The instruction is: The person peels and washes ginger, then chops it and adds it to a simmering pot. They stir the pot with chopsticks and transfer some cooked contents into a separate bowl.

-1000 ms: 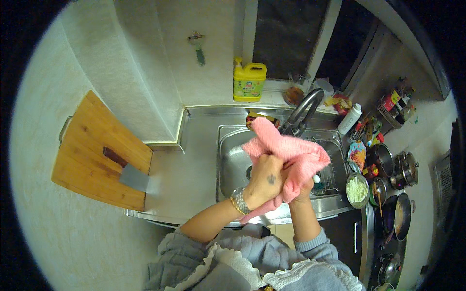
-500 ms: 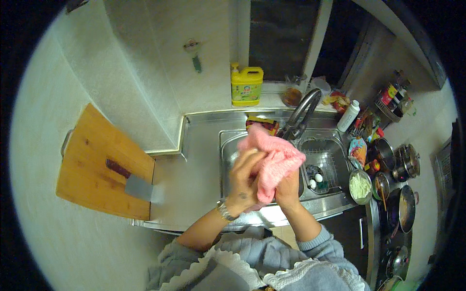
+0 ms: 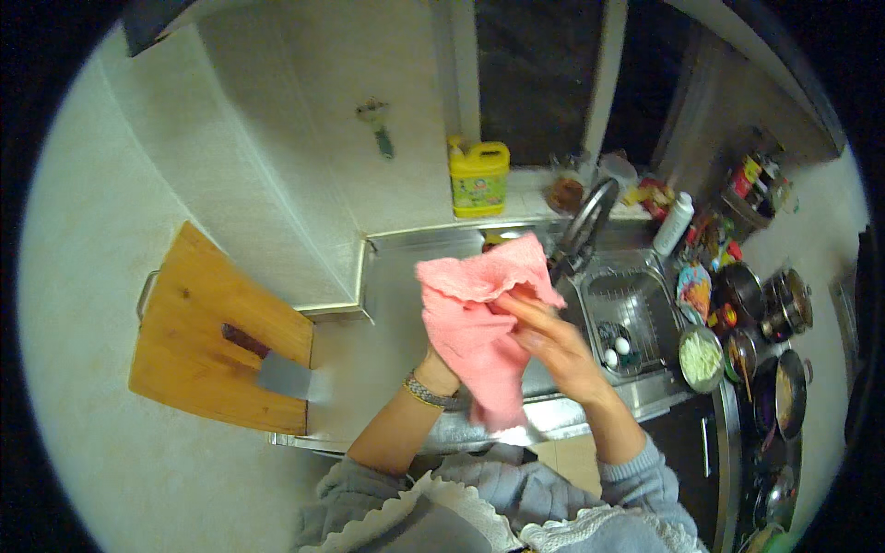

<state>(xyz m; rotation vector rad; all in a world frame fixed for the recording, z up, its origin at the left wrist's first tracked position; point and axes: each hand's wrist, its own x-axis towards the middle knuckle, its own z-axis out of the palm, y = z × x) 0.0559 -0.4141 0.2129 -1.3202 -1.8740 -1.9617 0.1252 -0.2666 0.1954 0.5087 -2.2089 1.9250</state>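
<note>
On my feed the pink cloth (image 3: 470, 318) sits between the hands: the right hand (image 3: 558, 350) lies along it, fingers extended; the left hand (image 3: 437, 375) is mostly covered, its grip unclear. I'd press evenly, keeping the hanging end clear of the white eggs (image 3: 622, 346) to their right.

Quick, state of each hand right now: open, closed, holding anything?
Left hand: mostly hidden by the pink towel; grip cannot be told.
Right hand: open, laid against the towel.

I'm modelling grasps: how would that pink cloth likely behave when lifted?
Likely floppy: the pink cloth bends in folds and covers most of the left hand. Probably not very slippery, given its fuzzy-looking surface.
</note>
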